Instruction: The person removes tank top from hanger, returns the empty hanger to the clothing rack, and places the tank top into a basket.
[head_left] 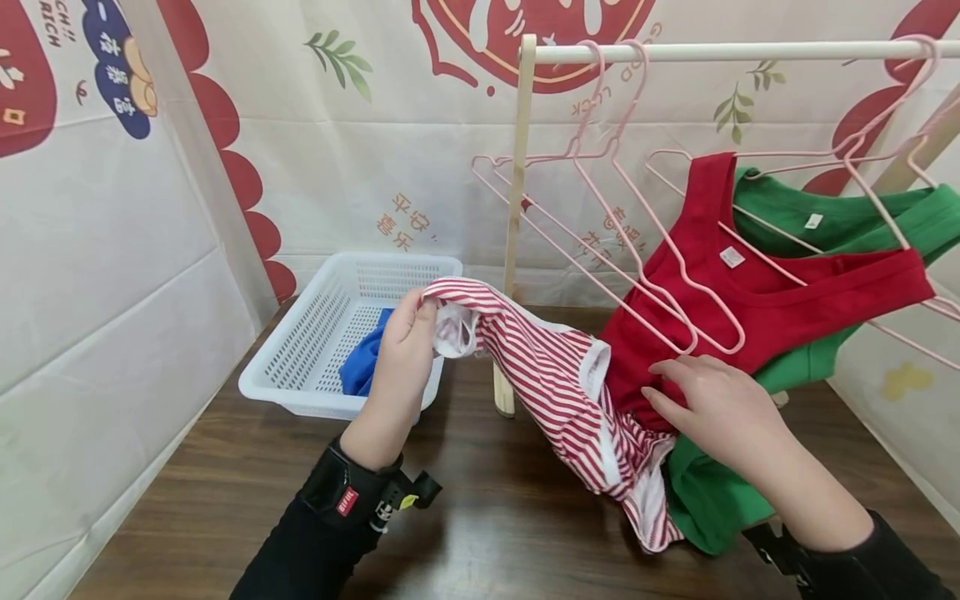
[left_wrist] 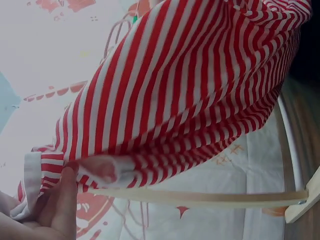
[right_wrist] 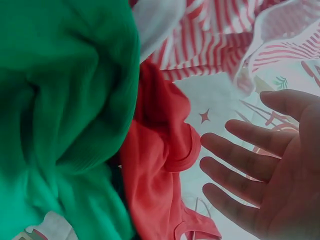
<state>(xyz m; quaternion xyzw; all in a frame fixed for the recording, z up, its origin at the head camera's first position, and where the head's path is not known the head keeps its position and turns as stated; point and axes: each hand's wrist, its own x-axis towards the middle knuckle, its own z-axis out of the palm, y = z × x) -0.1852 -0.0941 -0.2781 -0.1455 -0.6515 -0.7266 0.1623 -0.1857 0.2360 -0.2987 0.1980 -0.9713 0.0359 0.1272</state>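
My left hand (head_left: 408, 333) pinches one end of a red-and-white striped tank top (head_left: 536, 358) with white trim, in front of the basket. The striped cloth slopes down to the right, its lower end near the tabletop. In the right wrist view my right hand (right_wrist: 260, 165) has its fingers spread and holds nothing. It hovers in front of a red tank top (head_left: 667, 258) on a pink hanger. Behind the red one hangs a green garment (head_left: 847, 208). Two bare pink hangers (head_left: 637, 167) dangle from the rail above the striped top.
A white plastic basket (head_left: 296, 367) with a blue cloth (head_left: 365, 358) in it stands at the left on the brown table (head_left: 450, 533). The rack's white rail (head_left: 712, 53) and wooden post (head_left: 519, 208) rise beside it. Printed curtains (head_left: 315, 167) enclose the back and sides.
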